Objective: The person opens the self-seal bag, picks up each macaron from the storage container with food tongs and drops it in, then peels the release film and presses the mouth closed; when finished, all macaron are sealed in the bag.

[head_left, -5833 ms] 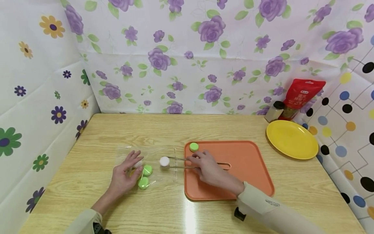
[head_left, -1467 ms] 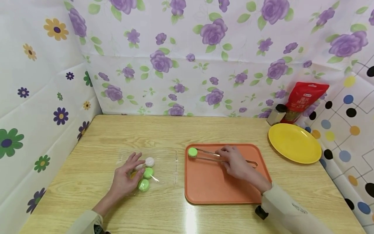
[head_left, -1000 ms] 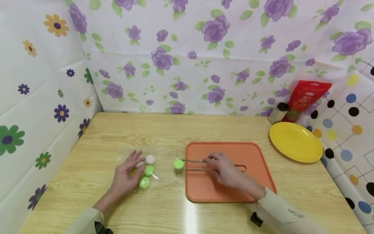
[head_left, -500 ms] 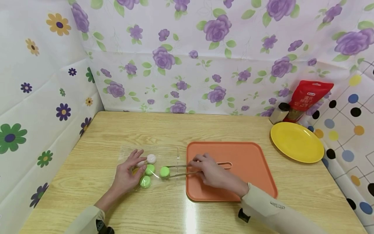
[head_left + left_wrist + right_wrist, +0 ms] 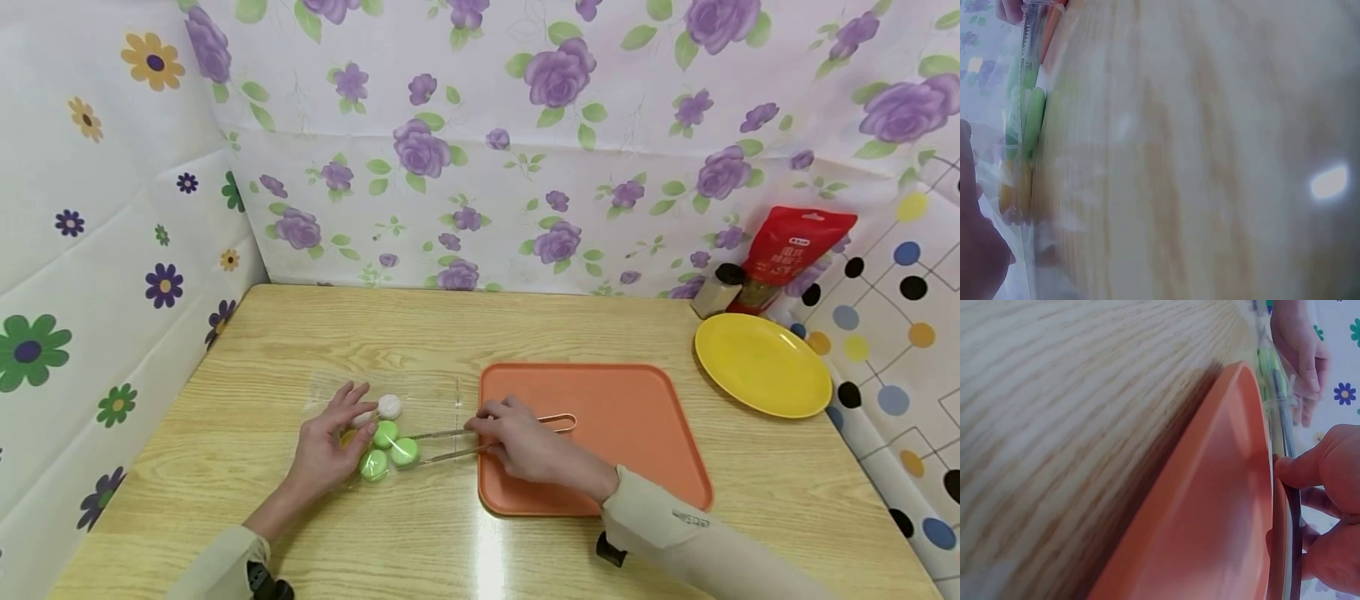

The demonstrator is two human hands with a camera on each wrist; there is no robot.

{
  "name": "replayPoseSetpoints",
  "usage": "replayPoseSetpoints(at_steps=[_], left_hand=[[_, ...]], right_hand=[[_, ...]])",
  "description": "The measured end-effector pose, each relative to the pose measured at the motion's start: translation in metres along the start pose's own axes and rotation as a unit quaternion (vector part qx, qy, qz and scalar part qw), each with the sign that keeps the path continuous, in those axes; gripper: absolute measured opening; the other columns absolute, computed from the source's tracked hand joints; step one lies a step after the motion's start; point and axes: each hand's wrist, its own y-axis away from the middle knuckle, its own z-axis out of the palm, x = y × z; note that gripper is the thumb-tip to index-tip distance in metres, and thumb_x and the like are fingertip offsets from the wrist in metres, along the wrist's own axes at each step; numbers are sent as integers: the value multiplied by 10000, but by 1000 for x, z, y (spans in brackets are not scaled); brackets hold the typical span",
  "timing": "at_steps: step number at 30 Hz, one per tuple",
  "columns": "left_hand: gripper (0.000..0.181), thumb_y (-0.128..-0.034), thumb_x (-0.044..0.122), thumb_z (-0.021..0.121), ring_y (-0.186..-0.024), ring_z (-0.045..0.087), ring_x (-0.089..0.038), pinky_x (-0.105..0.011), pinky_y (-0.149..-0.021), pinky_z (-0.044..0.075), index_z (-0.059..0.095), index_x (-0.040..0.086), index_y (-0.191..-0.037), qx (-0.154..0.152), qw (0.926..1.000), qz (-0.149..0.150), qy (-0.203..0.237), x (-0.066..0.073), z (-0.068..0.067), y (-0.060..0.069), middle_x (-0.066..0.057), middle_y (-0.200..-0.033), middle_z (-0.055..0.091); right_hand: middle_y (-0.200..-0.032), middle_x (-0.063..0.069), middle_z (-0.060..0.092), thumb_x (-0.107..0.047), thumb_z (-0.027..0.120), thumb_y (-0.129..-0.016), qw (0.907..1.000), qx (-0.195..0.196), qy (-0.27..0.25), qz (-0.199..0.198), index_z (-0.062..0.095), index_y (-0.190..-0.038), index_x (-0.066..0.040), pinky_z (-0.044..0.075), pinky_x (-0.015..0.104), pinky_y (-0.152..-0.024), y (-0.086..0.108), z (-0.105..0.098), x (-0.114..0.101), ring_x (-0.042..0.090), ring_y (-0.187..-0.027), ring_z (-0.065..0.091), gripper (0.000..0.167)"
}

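My left hand holds the clear plastic bag lying on the table, thumb and forefinger spread over its closed end. Inside are a white macaron, green macarons and a yellow macaron mostly hidden by that hand; something whitish shows under the forefinger. My right hand grips metal tongs over the tray's left edge. Their tips reach into the bag, one on each side of a green macaron beside the other green ones. In the left wrist view, green macarons appear edge-on through the film.
An orange tray lies right of the bag, under my right hand. Farther right are a yellow plate, a black-capped shaker and a red pouch, near the patterned walls. Light wooden table surrounds the bag.
A white macaron went into the bag first. The tongs then took the green macaron from the tray's far left corner and carried it left into the bag. My left hand stays almost still.
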Motion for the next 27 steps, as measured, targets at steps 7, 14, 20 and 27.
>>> replayPoseSetpoints(at_steps=[7, 14, 20, 27], left_hand=[[298, -747, -262, 698, -1257, 394, -615, -135, -1016, 366, 677, -154, -1023, -20, 10000, -40, 39, 1, 0, -1, -422, -1248, 544], [297, -749, -259, 698, -1261, 395, -608, -139, -1023, 359, 679, -149, -1025, -18, 10000, -50, 19, -1, 0, 0, -420, -1249, 545], [300, -749, -258, 696, -1261, 395, -610, -149, -1036, 352, 679, -146, -1027, -11, 10000, -45, 11, -1, 0, 0, -422, -1249, 544], [302, -742, -259, 687, -1233, 400, -647, -182, -1072, 330, 665, -149, -1023, 30, 10000, 81, -48, -4, 1, 1, -443, -1234, 534]], right_hand=[[-1116, 73, 600, -11, 732, -893, 9999, -103, 18, 49, 691, -1208, -95, 452, 326, -723, -2, 4, -2, 220, -850, 465, 329], [-1116, 78, 602, -2, 747, -878, 9998, -125, -61, 110, 694, -1202, -88, 452, 328, -724, -4, 3, -4, 223, -848, 466, 340], [-1118, 71, 598, -4, 748, -879, 9994, -264, -93, 185, 694, -1207, -89, 463, 340, -734, -5, 1, -5, 231, -869, 477, 343], [-1120, 70, 594, -18, 756, -880, 9985, -410, -237, 261, 689, -1216, -76, 456, 309, -695, -5, -6, -4, 219, -847, 458, 347]])
